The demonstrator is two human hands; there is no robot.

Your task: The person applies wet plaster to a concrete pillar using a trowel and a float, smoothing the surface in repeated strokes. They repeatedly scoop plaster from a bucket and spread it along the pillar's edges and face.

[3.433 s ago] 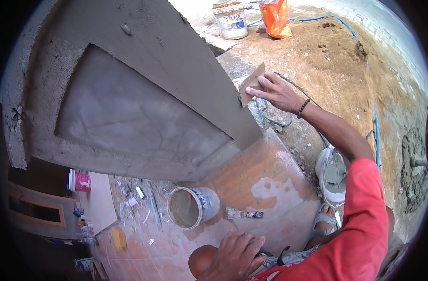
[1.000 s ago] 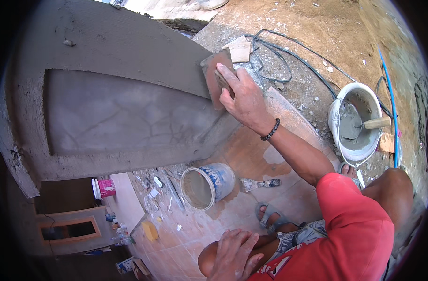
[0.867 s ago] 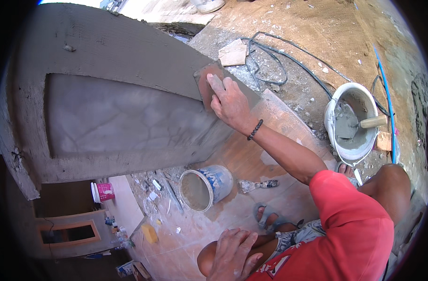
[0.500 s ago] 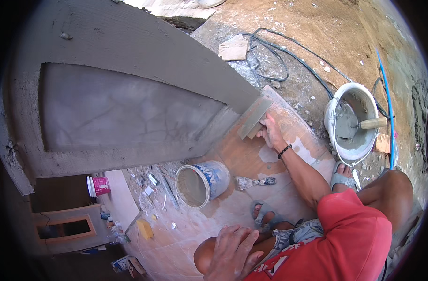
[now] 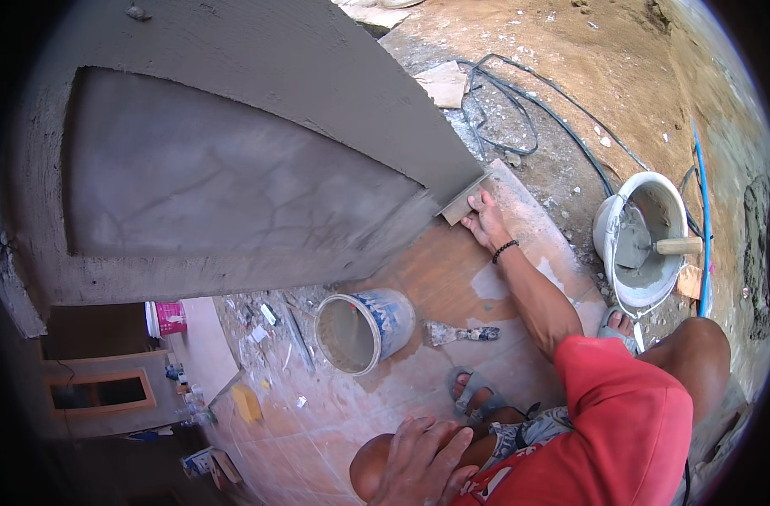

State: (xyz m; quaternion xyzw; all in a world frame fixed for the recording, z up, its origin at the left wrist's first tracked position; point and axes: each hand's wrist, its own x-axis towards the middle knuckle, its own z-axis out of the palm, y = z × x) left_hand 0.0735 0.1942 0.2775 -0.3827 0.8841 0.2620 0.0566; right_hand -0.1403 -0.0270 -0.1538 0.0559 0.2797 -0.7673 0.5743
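Observation:
My right hand point(image 5: 486, 222) grips a flat plastering float point(image 5: 463, 204), its blade against the lower end of the grey plastered wall point(image 5: 360, 101), where the plaster meets the tiled floor. A dark bead bracelet circles that wrist. My left hand point(image 5: 423, 464) rests on my bent knee, fingers stretched out, holding nothing. A recessed panel point(image 5: 225, 185) with a damp, smooth surface sits in the wall. On the tiles between my hands lies a putty knife point(image 5: 461, 332) with a smeared blade.
A round bucket point(image 5: 385, 325) of grey mix stands left of the putty knife. To the right, a white pail point(image 5: 606, 232) holds mortar and a wooden-handled trowel point(image 5: 678, 245). Black cable point(image 5: 562, 135) and a blue hose point(image 5: 702, 211) cross the ground. A yellow sponge point(image 5: 247, 404) lies at left.
The float has moved from tilted over the tiles up against the wall's lower end, turning more edge-on. My left hand stays on the knee. The whole view has shifted slightly.

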